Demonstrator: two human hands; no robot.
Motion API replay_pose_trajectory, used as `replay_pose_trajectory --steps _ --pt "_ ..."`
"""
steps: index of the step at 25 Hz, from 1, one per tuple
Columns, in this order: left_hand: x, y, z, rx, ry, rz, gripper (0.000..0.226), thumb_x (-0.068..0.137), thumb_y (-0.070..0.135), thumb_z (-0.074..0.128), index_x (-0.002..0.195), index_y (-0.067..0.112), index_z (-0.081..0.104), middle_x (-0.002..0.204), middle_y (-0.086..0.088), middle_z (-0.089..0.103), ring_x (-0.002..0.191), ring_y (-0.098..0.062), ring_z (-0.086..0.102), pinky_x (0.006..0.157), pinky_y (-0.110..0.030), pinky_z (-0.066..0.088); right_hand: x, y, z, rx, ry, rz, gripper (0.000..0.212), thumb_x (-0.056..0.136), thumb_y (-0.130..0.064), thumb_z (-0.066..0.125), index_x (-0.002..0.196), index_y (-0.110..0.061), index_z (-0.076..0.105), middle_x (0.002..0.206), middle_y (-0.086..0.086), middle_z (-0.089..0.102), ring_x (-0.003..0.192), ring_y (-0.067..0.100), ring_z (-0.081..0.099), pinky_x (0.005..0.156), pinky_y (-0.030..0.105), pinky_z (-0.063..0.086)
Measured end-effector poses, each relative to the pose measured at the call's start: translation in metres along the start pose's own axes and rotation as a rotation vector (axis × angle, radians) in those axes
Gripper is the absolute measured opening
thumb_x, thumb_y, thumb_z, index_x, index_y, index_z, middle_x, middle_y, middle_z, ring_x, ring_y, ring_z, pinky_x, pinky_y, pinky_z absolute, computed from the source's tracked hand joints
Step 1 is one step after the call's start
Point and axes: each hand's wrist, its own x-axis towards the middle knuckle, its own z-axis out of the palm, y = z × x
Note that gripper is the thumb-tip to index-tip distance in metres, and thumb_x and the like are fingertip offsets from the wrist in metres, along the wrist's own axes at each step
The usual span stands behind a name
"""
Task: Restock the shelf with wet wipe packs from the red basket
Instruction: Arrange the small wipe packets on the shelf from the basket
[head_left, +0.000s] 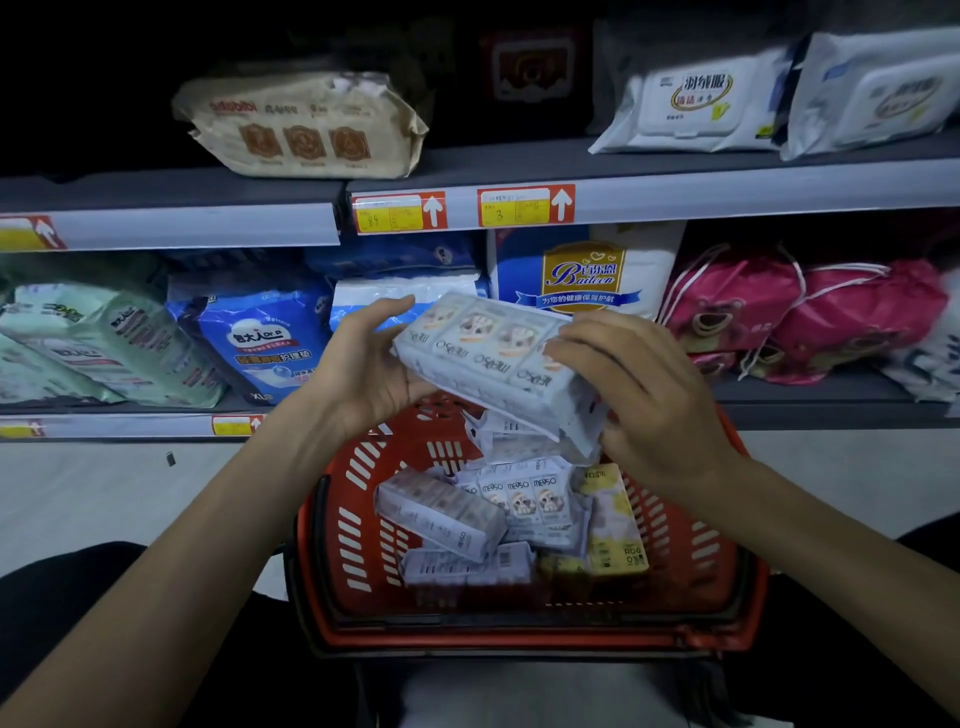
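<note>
A pale blue multi-pack of wet wipes (485, 358) is held in the air above the red basket (691, 566), level with the lower shelf. My left hand (363, 364) grips its left end, thumb on top. My right hand (644, 384) curls over its right end. A second pale pack (524, 431) hangs just beneath it. Inside the basket lie several more pale wipe packs (441, 514) and a yellow pack (615, 525).
The lower shelf (831, 400) holds green and blue packs (260, 343), a blue-white Baileen pack (582, 275) and pink bear bags (800, 317). The upper shelf (727, 187) carries a beige pack (306, 124) and white lidded wipes (696, 104). Price tags line the edges.
</note>
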Motion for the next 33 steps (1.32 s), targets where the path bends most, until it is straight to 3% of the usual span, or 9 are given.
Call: replay_pose_trajectory --steps 3,7,10,13,19,22,27,30,33 --pt "-0.001 0.002 0.005 -0.058 0.008 0.138 0.045 0.100 0.041 0.062 0.124 0.003 0.063 0.122 -0.020 0.068 0.099 -0.033 0.074 0.077 -0.037 0.064 0.008 -0.005 -0.005 0.190 0.049 0.238 0.052 0.079 0.008 0.081 0.128 -0.003 0.068 0.127 0.012 0.068 0.120 0.025 0.063 0.102 0.041 0.053" --pt "-0.012 -0.001 0.015 0.202 0.057 0.320 0.038 0.097 0.046 0.064 0.119 0.015 0.069 0.120 -0.013 0.071 0.104 -0.027 0.075 0.084 -0.036 0.056 0.036 -0.011 -0.025 0.532 0.129 0.638 0.050 0.083 -0.018 0.088 0.129 -0.015 0.069 0.121 -0.006 0.073 0.114 0.004 0.067 0.092 0.018 0.055" --pt "-0.027 0.000 0.021 0.320 0.081 0.495 0.032 0.089 0.038 0.075 0.115 0.021 0.072 0.102 -0.003 0.071 0.100 -0.023 0.075 0.084 -0.035 0.053 0.046 -0.009 -0.041 0.810 0.177 0.897 0.037 0.084 -0.019 0.086 0.119 -0.021 0.075 0.110 -0.012 0.078 0.105 0.003 0.073 0.092 0.024 0.059" --pt "-0.043 0.003 0.032 0.445 0.115 0.665 0.036 0.088 0.027 0.082 0.121 0.020 0.069 0.106 -0.008 0.069 0.095 -0.025 0.076 0.081 -0.038 0.060 0.050 -0.011 -0.048 0.955 0.154 1.038 0.027 0.087 -0.021 0.084 0.112 -0.021 0.077 0.107 -0.008 0.080 0.101 0.009 0.076 0.095 0.035 0.061" --pt "-0.059 0.024 0.065 0.320 0.170 0.816 0.044 0.092 0.009 0.079 0.130 0.014 0.059 0.130 -0.019 0.059 0.098 -0.029 0.077 0.083 -0.045 0.065 0.079 -0.025 -0.075 1.070 0.116 0.896 0.026 0.088 -0.012 0.079 0.113 -0.020 0.074 0.108 -0.007 0.080 0.101 0.013 0.077 0.082 0.028 0.063" --pt "-0.062 0.049 0.089 0.222 0.168 0.886 0.046 0.093 0.007 0.078 0.135 0.011 0.059 0.138 -0.018 0.055 0.108 -0.027 0.075 0.081 -0.043 0.065 0.101 -0.031 -0.093 1.030 0.120 0.810 0.034 0.078 -0.019 0.085 0.111 -0.019 0.077 0.107 -0.006 0.080 0.101 0.012 0.076 0.087 0.029 0.062" --pt "-0.073 0.100 0.138 0.080 0.119 0.981 0.045 0.095 0.002 0.070 0.135 0.014 0.055 0.123 -0.012 0.062 0.104 -0.018 0.070 0.073 -0.039 0.064 0.146 -0.030 -0.124 1.008 0.124 0.619 0.040 0.083 -0.005 0.082 0.120 -0.018 0.072 0.106 -0.009 0.080 0.097 0.009 0.077 0.080 0.025 0.062" --pt "-0.075 0.127 0.166 0.043 0.096 1.007 0.043 0.094 0.009 0.076 0.131 0.012 0.053 0.124 -0.015 0.068 0.108 -0.027 0.073 0.072 -0.038 0.064 0.174 -0.027 -0.137 0.955 0.163 0.549 0.039 0.088 -0.005 0.079 0.124 -0.015 0.071 0.099 -0.013 0.080 0.092 0.002 0.074 0.077 0.017 0.057" --pt "-0.068 0.150 0.189 0.053 0.060 1.012 0.038 0.094 0.016 0.078 0.125 0.010 0.058 0.125 -0.016 0.069 0.116 -0.030 0.071 0.082 -0.044 0.065 0.201 -0.021 -0.147 0.881 0.239 0.506 0.040 0.088 -0.004 0.079 0.117 -0.031 0.070 0.098 -0.018 0.079 0.092 0.001 0.074 0.079 0.018 0.059"
